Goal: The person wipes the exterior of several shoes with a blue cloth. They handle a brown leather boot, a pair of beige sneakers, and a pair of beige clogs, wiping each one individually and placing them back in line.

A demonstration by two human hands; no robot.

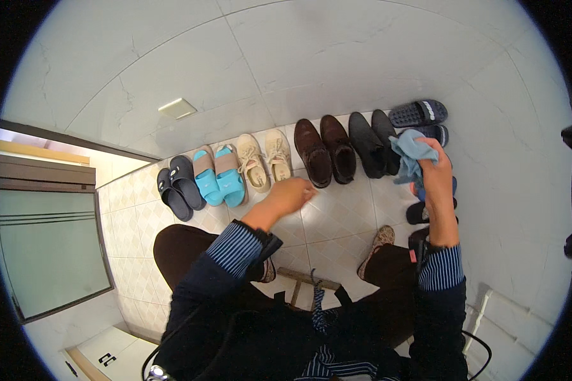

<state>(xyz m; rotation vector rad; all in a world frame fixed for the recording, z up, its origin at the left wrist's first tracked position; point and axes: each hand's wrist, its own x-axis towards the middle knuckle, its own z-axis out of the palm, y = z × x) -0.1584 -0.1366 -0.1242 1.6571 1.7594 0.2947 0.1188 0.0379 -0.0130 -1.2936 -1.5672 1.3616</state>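
My right hand [436, 164] grips a crumpled light-blue cloth [412, 150] at the right end of a row of shoes. The cloth hangs over part of the black shoes [366, 143] and the dark slide sandals [417, 113]. My left hand [291, 196] is over the floor just short of the dark brown shoes [313, 152], its fingertips near the left shoe's heel. Those fingers look bent and slightly blurred, so whether they pinch anything is unclear. Left of the brown pair stand cream lace-up shoes [252, 162] and turquoise slides with beige straps [229, 183].
Dark grey clogs [187, 178] end the row at left. More footwear [417, 213] lines the right wall, partly behind my right arm. A marbled wall [314, 57] rises behind the row. A frosted-glass panel [50, 252] stands left. Below me shows a low wooden stool [310, 277].
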